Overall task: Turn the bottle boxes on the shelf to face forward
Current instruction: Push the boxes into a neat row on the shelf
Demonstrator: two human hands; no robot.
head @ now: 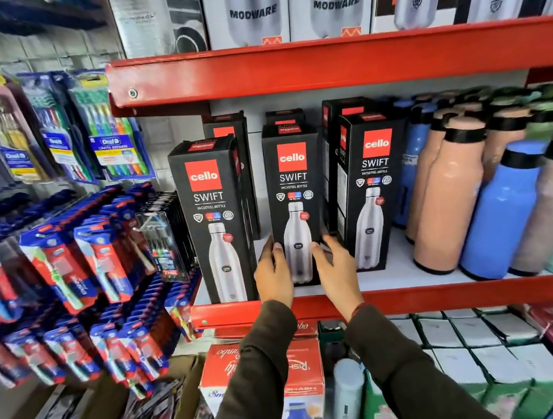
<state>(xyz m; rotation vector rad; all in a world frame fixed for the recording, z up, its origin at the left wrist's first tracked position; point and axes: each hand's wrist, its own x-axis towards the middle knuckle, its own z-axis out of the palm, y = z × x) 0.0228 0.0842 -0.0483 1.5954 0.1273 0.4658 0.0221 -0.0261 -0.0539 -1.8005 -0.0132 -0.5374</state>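
Three black Cello Swift bottle boxes stand in the front row on the red shelf point(416, 300). The left box point(212, 216) and the middle box point(295, 186) show their fronts to me. The right box point(371, 191) is turned a little, so its left side also shows. My left hand point(273, 273) lies against the lower left edge of the middle box, and my right hand point(335, 268) against its lower right edge; together they clasp it. More black boxes stand behind, mostly hidden.
Loose bottles, peach point(447, 210) and blue point(500, 218), crowd the shelf's right part. Toothbrush packs point(101, 256) hang at the left. Modware boxes point(252, 8) stand on the shelf above. Red cartons point(297, 372) and white boxes sit below.
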